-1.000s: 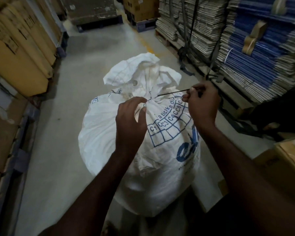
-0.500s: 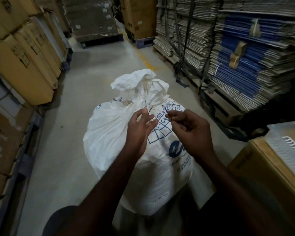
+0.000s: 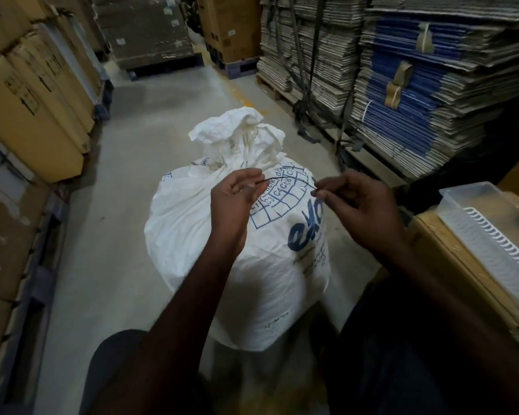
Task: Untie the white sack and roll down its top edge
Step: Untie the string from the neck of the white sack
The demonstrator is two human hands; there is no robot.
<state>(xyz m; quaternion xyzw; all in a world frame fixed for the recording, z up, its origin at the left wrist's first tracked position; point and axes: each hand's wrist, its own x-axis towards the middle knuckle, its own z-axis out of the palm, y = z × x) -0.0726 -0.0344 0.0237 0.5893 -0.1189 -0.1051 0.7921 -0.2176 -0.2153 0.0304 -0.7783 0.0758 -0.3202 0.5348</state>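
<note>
A full white sack [image 3: 192, 235] with blue print stands on the concrete floor in front of me. Its gathered top [image 3: 237, 136] bunches upward in crumpled folds. A thin dark tie [image 3: 285, 180] stretches between my two hands just above the sack's shoulder. My left hand [image 3: 234, 196] pinches one end of it between thumb and fingers. My right hand [image 3: 360, 208] pinches the other end. I cannot tell whether the tie still loops around the sack's neck.
Tan cartons [image 3: 33, 94] line the left side on pallets. Stacks of flattened cardboard [image 3: 432, 73] on pallets fill the right. A white plastic tray [image 3: 492, 232] lies on a box at the near right. More boxes [image 3: 231, 25] stand at the aisle's far end.
My hands were close together at the sack's neck; now they have spread apart with the dark tie stretched between them. The view has dipped slightly.
</note>
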